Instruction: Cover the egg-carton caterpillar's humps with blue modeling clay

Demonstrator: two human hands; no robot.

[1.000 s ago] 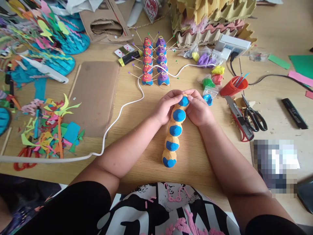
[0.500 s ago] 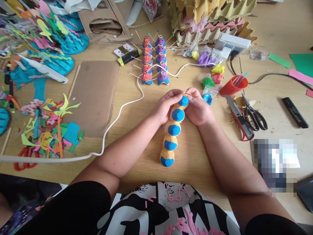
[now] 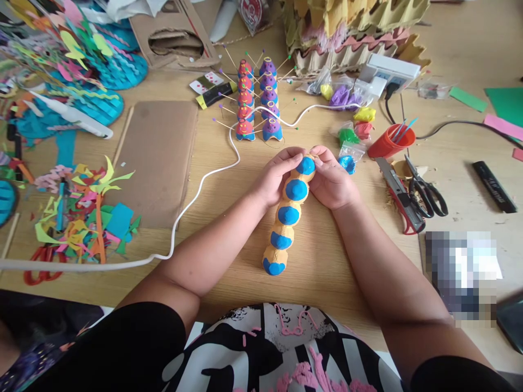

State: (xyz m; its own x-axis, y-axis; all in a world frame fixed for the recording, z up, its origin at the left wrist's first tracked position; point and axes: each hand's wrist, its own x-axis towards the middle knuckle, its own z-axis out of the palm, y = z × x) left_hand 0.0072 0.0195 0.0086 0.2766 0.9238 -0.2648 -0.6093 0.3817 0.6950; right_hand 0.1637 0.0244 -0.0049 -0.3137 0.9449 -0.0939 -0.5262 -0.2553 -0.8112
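A power strip (image 3: 388,73) sits upper right, scissors (image 3: 420,185) beside a cutter (image 3: 402,198) at right, a cardboard sheet (image 3: 159,158) left of centre, paper scraps (image 3: 121,219) lower left.

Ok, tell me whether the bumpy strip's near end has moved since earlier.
Yes: the strip has swung its near end left, toward the brown cardboard.

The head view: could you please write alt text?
Both hands meet at the far end of an orange, bumpy strip with five blue caps; a red, bumpy row and a purple one stand beyond on a wooden table.
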